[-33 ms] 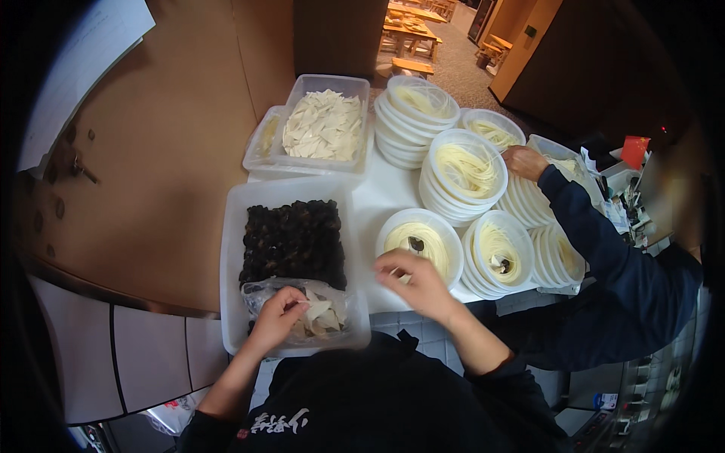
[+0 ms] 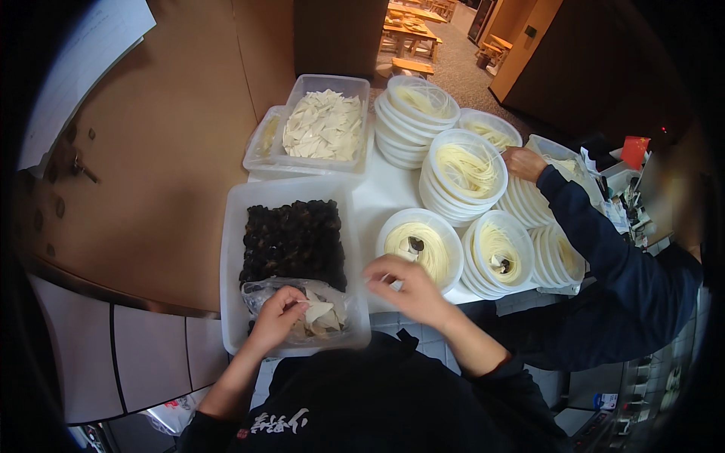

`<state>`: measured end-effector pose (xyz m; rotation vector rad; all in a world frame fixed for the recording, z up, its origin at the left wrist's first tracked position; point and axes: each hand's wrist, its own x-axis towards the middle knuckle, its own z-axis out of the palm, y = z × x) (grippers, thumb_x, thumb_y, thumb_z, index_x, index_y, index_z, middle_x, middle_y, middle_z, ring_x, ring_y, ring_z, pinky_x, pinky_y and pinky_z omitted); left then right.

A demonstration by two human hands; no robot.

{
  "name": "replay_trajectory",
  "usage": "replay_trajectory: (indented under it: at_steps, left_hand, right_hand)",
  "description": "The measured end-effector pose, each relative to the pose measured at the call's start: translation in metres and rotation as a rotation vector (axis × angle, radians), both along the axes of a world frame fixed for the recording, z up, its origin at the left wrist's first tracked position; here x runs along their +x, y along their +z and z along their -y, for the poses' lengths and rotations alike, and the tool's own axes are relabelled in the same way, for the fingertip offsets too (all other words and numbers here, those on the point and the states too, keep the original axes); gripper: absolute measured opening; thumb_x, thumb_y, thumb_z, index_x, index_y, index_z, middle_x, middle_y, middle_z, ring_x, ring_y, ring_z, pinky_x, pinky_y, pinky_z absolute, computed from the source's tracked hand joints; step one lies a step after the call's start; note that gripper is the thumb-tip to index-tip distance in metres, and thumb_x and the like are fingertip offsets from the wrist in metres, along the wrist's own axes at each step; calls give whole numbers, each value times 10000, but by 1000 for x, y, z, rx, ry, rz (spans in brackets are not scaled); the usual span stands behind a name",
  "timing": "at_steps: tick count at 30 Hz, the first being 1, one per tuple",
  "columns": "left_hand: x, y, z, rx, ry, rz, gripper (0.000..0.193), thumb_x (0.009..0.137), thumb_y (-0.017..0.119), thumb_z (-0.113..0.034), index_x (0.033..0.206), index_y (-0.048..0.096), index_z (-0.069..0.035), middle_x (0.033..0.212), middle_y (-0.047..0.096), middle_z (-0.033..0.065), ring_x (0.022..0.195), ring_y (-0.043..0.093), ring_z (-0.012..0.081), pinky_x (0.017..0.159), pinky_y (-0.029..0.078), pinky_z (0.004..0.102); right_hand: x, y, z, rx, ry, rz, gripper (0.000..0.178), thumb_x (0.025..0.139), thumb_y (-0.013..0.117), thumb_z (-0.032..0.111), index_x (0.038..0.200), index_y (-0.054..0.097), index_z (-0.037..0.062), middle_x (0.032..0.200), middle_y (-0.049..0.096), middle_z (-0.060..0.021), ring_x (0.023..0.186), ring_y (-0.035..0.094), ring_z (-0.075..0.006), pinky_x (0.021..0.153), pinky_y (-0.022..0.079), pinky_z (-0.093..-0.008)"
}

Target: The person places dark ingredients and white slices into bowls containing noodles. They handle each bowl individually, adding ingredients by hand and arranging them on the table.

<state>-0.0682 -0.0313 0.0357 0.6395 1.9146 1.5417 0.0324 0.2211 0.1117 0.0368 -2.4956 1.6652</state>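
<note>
A pale, thin slice shows at the pinched thumb and forefinger of my left hand point(image 2: 276, 318). Below that hand, a clear plastic bag point(image 2: 260, 290) holds more pale slices point(image 2: 325, 315). The bag lies in a large translucent bin point(image 2: 232, 226), against a dark, clumped heap point(image 2: 291, 240). Over the bin's right edge, my right hand point(image 2: 408, 288) has curled fingers with a small whitish bit among them, too blurred to name. Just behind it stands a round tub of noodles point(image 2: 389, 226), with a dark piece and a pale piece on top.
A co-worker's hand point(image 2: 526, 164) reaches a noodle tub at the right. Several stacked noodle tubs point(image 2: 470, 170) crowd the white table point(image 2: 368, 226). A rectangular bin point(image 2: 362, 84) of flat white pieces stands at the back left, beside a brown wall point(image 2: 189, 151).
My right hand has moved slightly left, away from the noodle tub toward the large bin. My left hand stays at the bag.
</note>
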Motion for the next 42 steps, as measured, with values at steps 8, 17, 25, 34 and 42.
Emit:
replay_trajectory:
  at_steps: [8, 17, 25, 34, 42]
  left_hand:
    - [17, 29, -6, 212, 70, 51, 112, 862, 545, -15, 964, 510, -43, 866, 537, 0, 804, 505, 65, 718, 405, 201]
    - [28, 23, -24, 403, 189, 251, 163, 817, 586, 27, 950, 515, -33, 852, 578, 46, 732, 568, 95, 665, 487, 228]
    - [22, 19, -22, 334, 250, 109, 78, 845, 580, 6, 919, 561, 20, 812, 621, 74, 719, 609, 114, 665, 514, 241]
    - [-5, -17, -6, -600, -385, -868, 99, 758, 572, -94, 813, 651, -73, 915, 623, 118, 927, 580, 281, 851, 452, 351]
    - [-4, -27, -4, -633, -448, -1019, 230, 751, 566, -82, 974, 623, -82, 1036, 596, 126, 1071, 525, 279, 978, 348, 400]
  right_hand:
    - [-21, -16, 62, 275, 120, -100, 161, 784, 638, 113, 906, 618, 8, 878, 605, -120, 771, 600, -220, 665, 484, -300]
    - [-16, -25, 57, -424, 24, 278, 128, 828, 625, 128, 868, 612, 7, 784, 584, 6, 729, 528, -57, 648, 423, -214]
    - [-15, -30, 44, -707, -163, 118, 47, 853, 575, 64, 885, 604, 45, 812, 586, 16, 757, 517, -42, 686, 407, -190]
    - [-4, -43, -72, 455, -412, 51, 228, 756, 656, 136, 942, 607, 13, 866, 616, -137, 806, 591, -269, 750, 477, -345]
    - [-11, -67, -128, 1049, -498, 233, 359, 712, 646, 127, 1046, 590, 11, 1013, 595, -160, 962, 550, -334, 837, 457, -405]
